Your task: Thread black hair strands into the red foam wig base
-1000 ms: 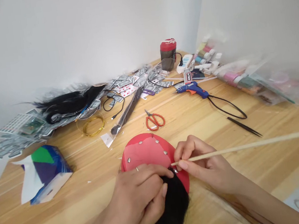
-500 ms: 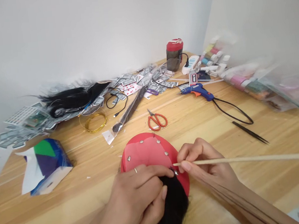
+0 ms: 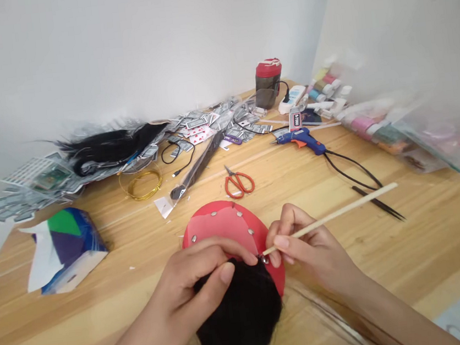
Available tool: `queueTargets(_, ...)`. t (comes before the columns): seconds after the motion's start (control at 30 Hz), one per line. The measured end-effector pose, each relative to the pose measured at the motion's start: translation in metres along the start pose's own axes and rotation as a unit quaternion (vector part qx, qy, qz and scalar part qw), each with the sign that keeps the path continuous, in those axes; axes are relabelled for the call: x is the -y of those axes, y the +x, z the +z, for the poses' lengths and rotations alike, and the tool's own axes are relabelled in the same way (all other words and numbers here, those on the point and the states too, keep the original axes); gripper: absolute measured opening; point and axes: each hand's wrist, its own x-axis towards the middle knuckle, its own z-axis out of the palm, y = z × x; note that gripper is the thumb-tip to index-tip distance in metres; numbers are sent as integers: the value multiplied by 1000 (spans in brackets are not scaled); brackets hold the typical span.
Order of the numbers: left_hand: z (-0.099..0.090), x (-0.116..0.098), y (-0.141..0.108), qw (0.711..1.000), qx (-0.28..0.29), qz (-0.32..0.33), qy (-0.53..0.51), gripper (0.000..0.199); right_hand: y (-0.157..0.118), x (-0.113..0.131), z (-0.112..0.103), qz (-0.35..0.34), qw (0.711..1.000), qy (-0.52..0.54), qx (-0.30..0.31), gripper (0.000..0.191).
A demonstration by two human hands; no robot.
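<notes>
Left hand point(image 3: 181, 294) has slid back along the hair, and the bamboo stick point(image 3: 331, 220) has tilted up from near level.

Places are given from the red cap point(image 3: 215, 224), which lies on the counter point(image 3: 390, 270). Far left of the cap: folded blue-green paper point(image 3: 67, 252). Up and left: gold wire coil point(image 3: 142, 185). At the cap's near edge: black hair point(image 3: 238, 315), spilling toward the person. Left hand curved over the hair, fingers against the cap; any pinch on strands cannot be told. Beyond the cap: red scissors point(image 3: 238, 185). Right of the cap: right hand point(image 3: 309, 246), closed on the stick, its tip at a metal stud point(image 3: 263, 258). Further right: glue gun point(image 3: 298, 138), tweezers point(image 3: 378, 203).

Step judged: working hair at that stud. Spot calls for the hair staying held back.
</notes>
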Motion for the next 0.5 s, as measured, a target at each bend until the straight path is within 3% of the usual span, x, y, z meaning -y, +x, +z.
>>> queueTargets(0.13,-1,1,-1,999,-12,-29,-5,29,0,2,5,-13,1000,-16,-9,31)
queueTargets(0.5,4,0,-3,998,-18,15,66,21,-5,-4,10,-58,997,-33,-41,25)
